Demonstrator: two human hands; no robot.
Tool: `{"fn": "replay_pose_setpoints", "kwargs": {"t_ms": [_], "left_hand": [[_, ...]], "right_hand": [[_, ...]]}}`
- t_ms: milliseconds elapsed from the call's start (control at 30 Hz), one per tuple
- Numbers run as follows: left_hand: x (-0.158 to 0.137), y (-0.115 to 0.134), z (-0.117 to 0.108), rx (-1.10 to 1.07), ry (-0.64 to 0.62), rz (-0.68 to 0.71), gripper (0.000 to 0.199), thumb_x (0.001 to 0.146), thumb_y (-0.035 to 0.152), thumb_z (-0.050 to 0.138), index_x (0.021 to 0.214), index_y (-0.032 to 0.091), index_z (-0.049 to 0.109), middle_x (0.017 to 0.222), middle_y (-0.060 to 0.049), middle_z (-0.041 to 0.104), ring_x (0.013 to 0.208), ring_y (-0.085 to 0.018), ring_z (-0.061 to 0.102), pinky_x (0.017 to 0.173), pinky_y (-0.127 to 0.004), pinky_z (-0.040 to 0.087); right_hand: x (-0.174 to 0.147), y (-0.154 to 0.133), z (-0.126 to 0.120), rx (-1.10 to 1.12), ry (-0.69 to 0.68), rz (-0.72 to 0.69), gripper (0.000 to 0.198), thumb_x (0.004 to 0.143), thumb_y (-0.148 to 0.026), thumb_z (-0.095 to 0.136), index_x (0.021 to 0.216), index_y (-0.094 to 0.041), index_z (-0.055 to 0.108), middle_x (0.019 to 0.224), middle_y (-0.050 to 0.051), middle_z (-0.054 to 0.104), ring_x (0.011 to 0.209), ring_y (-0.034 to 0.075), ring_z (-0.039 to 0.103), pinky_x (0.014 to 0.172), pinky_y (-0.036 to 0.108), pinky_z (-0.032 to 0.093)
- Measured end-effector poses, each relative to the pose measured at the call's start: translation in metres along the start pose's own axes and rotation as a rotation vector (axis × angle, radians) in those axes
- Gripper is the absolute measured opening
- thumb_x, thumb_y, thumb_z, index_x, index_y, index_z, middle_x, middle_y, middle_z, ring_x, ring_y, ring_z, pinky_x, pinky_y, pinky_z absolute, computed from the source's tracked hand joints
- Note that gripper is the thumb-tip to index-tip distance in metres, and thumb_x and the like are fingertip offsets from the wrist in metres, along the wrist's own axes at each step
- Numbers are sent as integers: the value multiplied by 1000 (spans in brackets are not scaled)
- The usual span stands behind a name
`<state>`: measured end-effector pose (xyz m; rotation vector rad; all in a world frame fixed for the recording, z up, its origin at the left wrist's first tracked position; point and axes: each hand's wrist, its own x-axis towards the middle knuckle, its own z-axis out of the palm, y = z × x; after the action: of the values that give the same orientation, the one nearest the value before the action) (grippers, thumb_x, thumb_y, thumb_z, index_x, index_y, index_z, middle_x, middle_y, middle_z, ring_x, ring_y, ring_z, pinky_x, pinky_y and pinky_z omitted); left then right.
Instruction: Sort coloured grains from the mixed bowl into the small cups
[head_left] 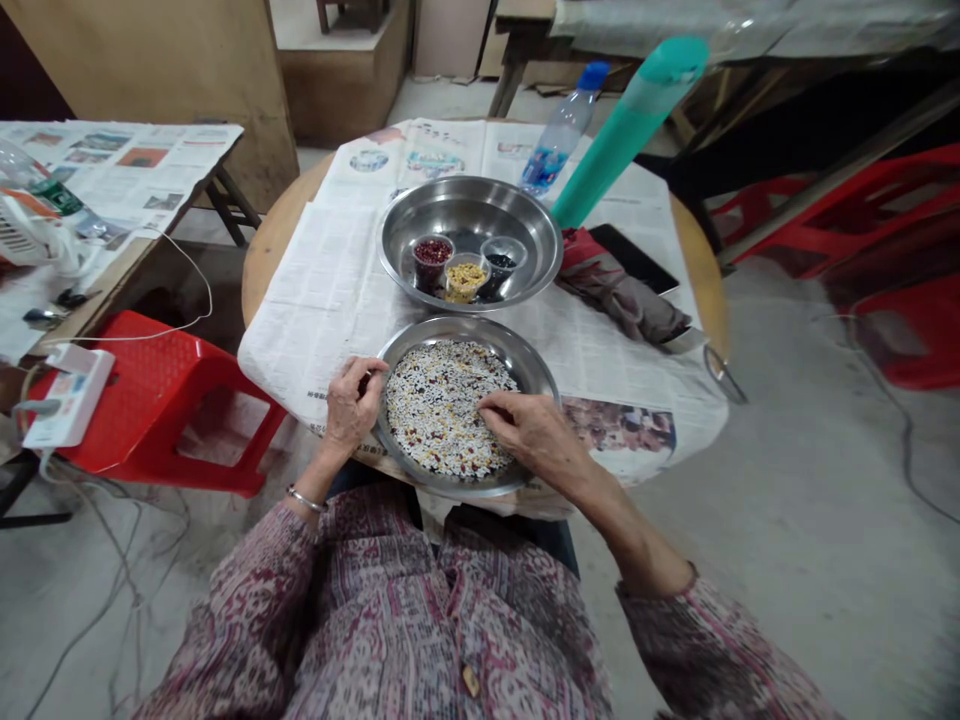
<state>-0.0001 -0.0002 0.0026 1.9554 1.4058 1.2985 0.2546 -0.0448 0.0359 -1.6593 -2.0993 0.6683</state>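
A round steel tray in front of me holds a spread layer of mixed white, yellow, dark red and black grains and beans. At its left rim is my left hand, fingers curled and closed; whatever they hold is hidden. My right hand reaches over the right side of the mix, thumb and fingertips pinched together at the grains. Anything in that pinch is too small to name. Just behind, a deeper steel basin contains clear cups of dark red beans, yellow grains and black beans.
Newspaper covers the round table. Behind the basin stand a water bottle and a tall green tube. A folded umbrella and black phone lie at right. A red stool bears a power strip.
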Motion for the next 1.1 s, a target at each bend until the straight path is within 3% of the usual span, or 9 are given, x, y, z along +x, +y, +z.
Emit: {"fn": "replay_pose_setpoints", "kwargs": {"t_ms": [333, 767, 1100], "left_hand": [[0, -1, 2, -12, 4, -12, 16, 89, 10, 54, 90, 20, 66, 83, -1, 63, 73, -14, 57, 69, -28, 44], [0, -2, 2, -9, 9, -6, 15, 90, 11, 54, 90, 21, 66, 84, -2, 63, 76, -14, 58, 71, -29, 44], [0, 0, 1, -16, 7, -16, 15, 90, 12, 54, 90, 21, 66, 82, -1, 63, 72, -14, 56, 69, -28, 44]], "right_hand": [[-2, 6, 6, 70, 7, 8, 28, 91, -22, 49, 100, -21, 75, 100, 9, 78, 88, 22, 72, 81, 35, 52], [-6, 9, 14, 118, 27, 24, 23, 87, -19, 50, 92, -18, 73, 85, 7, 76, 73, 18, 68, 74, 31, 52], [-4, 8, 12, 178, -18, 30, 18, 88, -20, 57, 94, -20, 74, 95, 7, 78, 88, 21, 71, 84, 36, 53]]}}
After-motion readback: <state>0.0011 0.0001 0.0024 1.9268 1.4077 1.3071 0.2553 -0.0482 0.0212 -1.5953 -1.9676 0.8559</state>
